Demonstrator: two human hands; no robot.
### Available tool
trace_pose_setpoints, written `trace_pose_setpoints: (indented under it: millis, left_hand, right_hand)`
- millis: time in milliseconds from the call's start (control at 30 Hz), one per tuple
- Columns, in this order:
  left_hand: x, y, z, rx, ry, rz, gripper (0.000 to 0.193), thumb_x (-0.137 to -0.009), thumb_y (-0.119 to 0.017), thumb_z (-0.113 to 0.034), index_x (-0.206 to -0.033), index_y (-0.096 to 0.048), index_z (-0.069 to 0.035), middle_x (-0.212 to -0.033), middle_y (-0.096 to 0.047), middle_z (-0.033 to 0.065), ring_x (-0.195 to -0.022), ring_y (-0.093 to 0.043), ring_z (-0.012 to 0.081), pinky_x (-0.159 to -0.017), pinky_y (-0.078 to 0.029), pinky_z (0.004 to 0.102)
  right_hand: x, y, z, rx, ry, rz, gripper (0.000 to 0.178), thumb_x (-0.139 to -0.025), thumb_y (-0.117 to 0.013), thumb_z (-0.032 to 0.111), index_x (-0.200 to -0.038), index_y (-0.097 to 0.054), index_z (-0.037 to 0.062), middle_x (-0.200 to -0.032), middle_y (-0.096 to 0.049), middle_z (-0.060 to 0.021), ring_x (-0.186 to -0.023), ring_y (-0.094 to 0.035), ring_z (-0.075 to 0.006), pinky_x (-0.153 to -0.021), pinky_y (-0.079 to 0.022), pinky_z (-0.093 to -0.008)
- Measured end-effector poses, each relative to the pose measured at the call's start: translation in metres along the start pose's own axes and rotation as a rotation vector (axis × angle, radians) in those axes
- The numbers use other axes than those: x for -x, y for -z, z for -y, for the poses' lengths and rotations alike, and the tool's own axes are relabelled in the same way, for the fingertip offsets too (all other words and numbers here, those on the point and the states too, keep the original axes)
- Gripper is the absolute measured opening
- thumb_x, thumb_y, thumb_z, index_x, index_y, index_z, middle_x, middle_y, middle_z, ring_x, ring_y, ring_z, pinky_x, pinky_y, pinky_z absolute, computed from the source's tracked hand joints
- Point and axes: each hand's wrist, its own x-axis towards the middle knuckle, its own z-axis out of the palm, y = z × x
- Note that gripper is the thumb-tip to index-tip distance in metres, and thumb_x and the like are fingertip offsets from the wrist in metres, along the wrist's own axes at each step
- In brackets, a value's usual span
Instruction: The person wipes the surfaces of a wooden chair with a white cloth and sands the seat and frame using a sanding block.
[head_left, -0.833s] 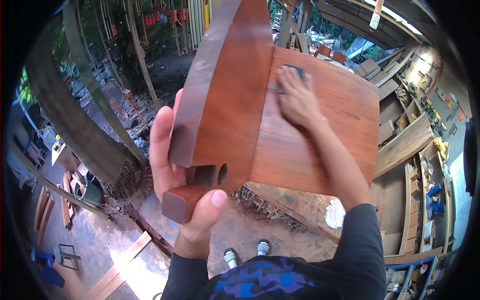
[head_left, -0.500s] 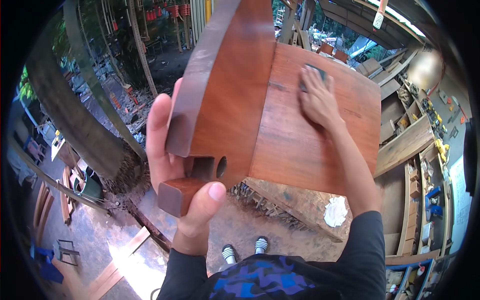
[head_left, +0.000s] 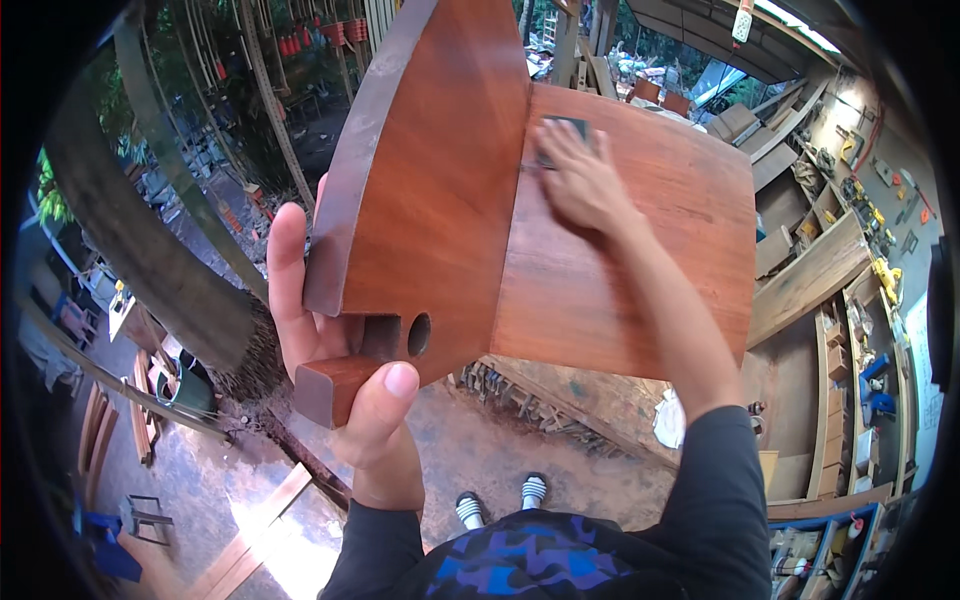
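Note:
A reddish-brown wooden piece fills the middle of the view. Its upright side board meets a broad flat panel along a straight seam. At the near end of the side board are a square notch and a round hole. My left hand grips this notched end, thumb on the near block and fingers behind. My right hand lies on the panel's far part, close to the seam. Under its fingertips is a small dark piece of sandpaper, pressed against the wood; the hand is slightly blurred.
Under the panel stands a worn workbench with a white cloth on it. Shelves with boxes and tools line the right. Left are a tree trunk, a small stool and planks on the floor.
My right hand has slid left across the panel with the sandpaper, closer to the seam. My left hand keeps its grip; the wooden piece appears a little further left in view.

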Motion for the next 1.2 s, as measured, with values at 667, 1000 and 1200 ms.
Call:
trace_pose_setpoints:
  millis: [667, 1000, 1200]
  left_hand:
    - [0.022, -0.007, -0.004, -0.024, -0.027, -0.050, 0.112, -0.069, -0.075, -0.020, -0.163, -0.017, -0.004, -0.159, -0.036, 0.0249, -0.148, -0.039, 0.0361, -0.123, -0.030, 0.0497]
    - [0.005, 0.007, 0.002, -0.016, -0.161, 0.075, 0.106, -0.071, -0.064, -0.014, -0.162, -0.013, 0.004, -0.152, -0.043, 0.0288, -0.143, -0.043, 0.0401, -0.122, -0.031, 0.0509]
    - [-0.016, -0.012, 0.025, 0.067, -0.055, 0.100, 0.110, -0.075, -0.082, -0.028, -0.162, -0.021, 0.000, -0.163, -0.034, 0.0218, -0.147, -0.041, 0.0318, -0.123, -0.032, 0.0433]
  right_hand:
    - [0.013, 0.021, -0.019, 0.064, -0.058, -0.095, 0.062, -0.100, -0.043, 0.028, -0.159, -0.036, 0.0092, -0.167, -0.033, -0.0124, -0.157, -0.026, -0.0277, -0.125, -0.011, -0.0620]
    - [0.125, 0.072, -0.159, 0.042, -0.372, -0.013, 0.061, -0.106, -0.037, 0.035, -0.163, -0.028, 0.0141, -0.169, -0.028, -0.0089, -0.157, -0.022, -0.0311, -0.127, -0.009, -0.0557]
    - [0.146, 0.028, -0.183, 0.233, -0.502, 0.018, 0.064, -0.107, -0.039, 0.036, -0.164, -0.025, 0.0100, -0.170, -0.026, -0.0145, -0.158, -0.021, -0.0312, -0.125, -0.015, -0.0603]
